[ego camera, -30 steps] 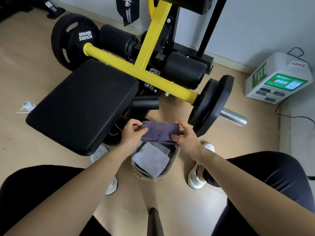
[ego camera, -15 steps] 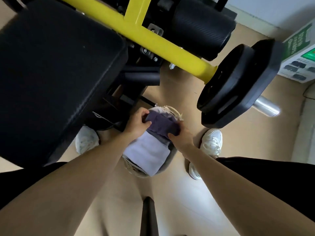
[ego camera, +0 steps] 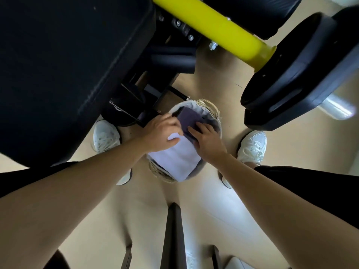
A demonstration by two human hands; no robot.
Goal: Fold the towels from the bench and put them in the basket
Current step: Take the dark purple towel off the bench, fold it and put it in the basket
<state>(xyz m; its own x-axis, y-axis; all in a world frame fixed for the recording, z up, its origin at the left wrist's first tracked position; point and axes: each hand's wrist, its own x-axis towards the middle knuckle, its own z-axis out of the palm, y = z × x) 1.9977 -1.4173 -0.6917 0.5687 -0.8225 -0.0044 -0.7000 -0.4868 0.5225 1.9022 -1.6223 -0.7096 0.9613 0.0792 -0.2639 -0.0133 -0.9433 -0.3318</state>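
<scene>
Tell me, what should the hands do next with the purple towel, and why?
Probably let go and lift away. The purple towel already lies folded inside the basket, next to the white towel. The left hand and right hand both rest on it, so a last gentle pat and release seems enough. The bench pad looks bare in the part that shows.

The tan floor (ego camera: 209, 200) carries the woven basket (ego camera: 211, 109), between 2 white shoes (ego camera: 252, 146).

Light: soft, even, daylit.
Glare: steel bar end (ego camera: 339, 107) at right.
Blur: frame edges smeared.
Distortion: strong wide-angle bowing.
</scene>
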